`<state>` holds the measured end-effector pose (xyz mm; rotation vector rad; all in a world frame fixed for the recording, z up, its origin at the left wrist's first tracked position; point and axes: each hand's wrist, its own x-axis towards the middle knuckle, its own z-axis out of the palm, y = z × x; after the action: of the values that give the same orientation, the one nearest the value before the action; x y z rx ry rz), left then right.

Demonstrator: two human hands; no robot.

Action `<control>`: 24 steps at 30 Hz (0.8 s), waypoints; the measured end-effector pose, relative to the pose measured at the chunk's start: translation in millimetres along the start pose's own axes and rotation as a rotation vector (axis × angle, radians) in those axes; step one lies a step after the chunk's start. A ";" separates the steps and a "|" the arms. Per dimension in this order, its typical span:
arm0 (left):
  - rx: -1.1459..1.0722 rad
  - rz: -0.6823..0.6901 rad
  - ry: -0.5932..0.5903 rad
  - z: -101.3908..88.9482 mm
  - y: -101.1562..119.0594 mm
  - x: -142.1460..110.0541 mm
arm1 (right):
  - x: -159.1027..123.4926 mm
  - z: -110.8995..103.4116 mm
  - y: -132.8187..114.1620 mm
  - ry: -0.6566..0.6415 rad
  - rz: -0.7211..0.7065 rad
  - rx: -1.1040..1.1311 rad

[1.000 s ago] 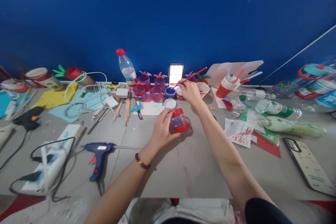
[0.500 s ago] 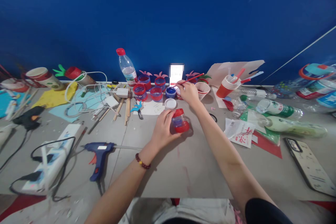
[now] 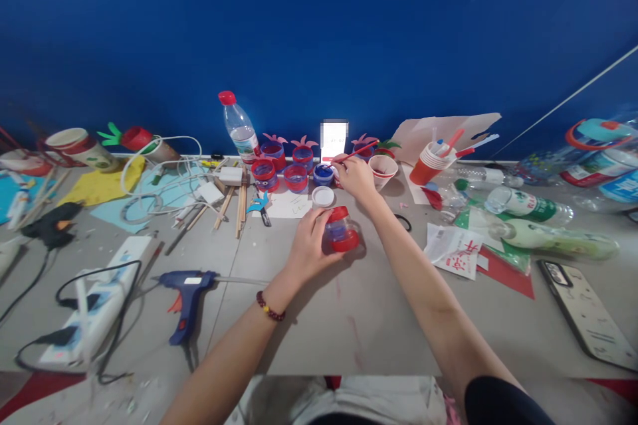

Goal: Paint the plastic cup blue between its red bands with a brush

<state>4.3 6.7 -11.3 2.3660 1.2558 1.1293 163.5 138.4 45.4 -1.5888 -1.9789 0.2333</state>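
Observation:
My left hand [image 3: 310, 242] is closed around a small clear plastic piece with red painted ends and a blue-purple middle, a painted bottle section [image 3: 342, 230], tilted just above the table. Pinched in my right hand [image 3: 355, 176] is a red paintbrush [image 3: 363, 149], its tip at the mouth of a jar of blue paint [image 3: 323, 175]. A round white lid [image 3: 322, 197] lies in front of that jar. To the left stand several red-and-blue painted plastic cups [image 3: 296, 178]. A paper cup [image 3: 383, 171] is just right of my right hand, which partly hides another small jar.
A blue glue gun [image 3: 187, 299] and a white power strip [image 3: 102, 299] lie at the left. A bottle with a red cap [image 3: 238, 126] stands behind. Stacked cups [image 3: 431, 161] hold brushes; plastic bottles [image 3: 531, 206] and a phone [image 3: 588, 312] lie at the right.
The brush tip has dipped slightly toward the blue paint as my right hand shifted a little left and down. My left hand holds the bottle section as before.

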 end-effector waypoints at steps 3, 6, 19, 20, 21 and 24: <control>0.004 0.005 0.009 -0.2 0.7 -0.1 | 0.7 -1.0 -0.8 -0.013 -0.010 -0.010; 0.007 0.008 0.010 -0.4 1.2 -0.2 | 1.1 -2.8 -1.2 -0.026 -0.018 -0.020; 0.021 0.025 0.019 0.4 0.1 -0.6 | 3.8 -6.5 6.4 0.065 0.001 0.062; 0.019 0.021 0.013 0.3 -0.1 -0.6 | 3.7 -4.7 6.6 0.071 0.001 0.061; 0.017 0.015 0.007 0.2 -0.3 -0.7 | 3.5 -3.0 6.6 0.077 0.002 0.058; 0.017 0.002 -0.001 -0.1 -0.7 -0.8 | 2.8 0.7 6.1 0.084 -0.010 0.048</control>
<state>3.5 6.5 -12.1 2.3795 1.2681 1.1224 167.9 142.9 42.8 -1.5333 -1.9033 0.2049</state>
